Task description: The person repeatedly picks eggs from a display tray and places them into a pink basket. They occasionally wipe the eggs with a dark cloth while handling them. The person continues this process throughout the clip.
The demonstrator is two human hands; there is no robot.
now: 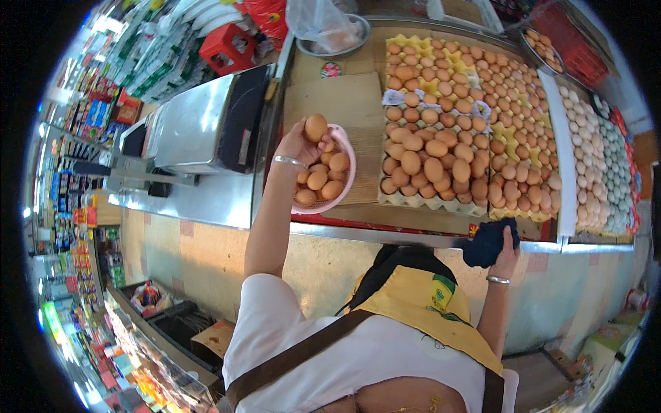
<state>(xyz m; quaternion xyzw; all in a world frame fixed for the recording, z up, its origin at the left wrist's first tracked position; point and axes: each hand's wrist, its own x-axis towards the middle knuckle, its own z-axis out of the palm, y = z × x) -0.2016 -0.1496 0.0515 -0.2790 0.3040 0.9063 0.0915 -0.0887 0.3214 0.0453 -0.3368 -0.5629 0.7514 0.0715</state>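
My left hand holds a brown egg over the upper left part of a pink plastic basket. Several brown eggs lie inside that basket. In my right hand is a dark blue cloth, at the counter's front edge. Between the hands, brown eggs are heaped on a grey egg tray. Behind it and to its right, more brown eggs sit in yellow egg trays. A sheet of cardboard lies under and behind the basket.
A metal-topped scale stands left of the basket. At the back are a metal bowl with a plastic bag and a red stool. Past a white divider lie pale eggs and bluish eggs. A metal edge runs along the counter's front.
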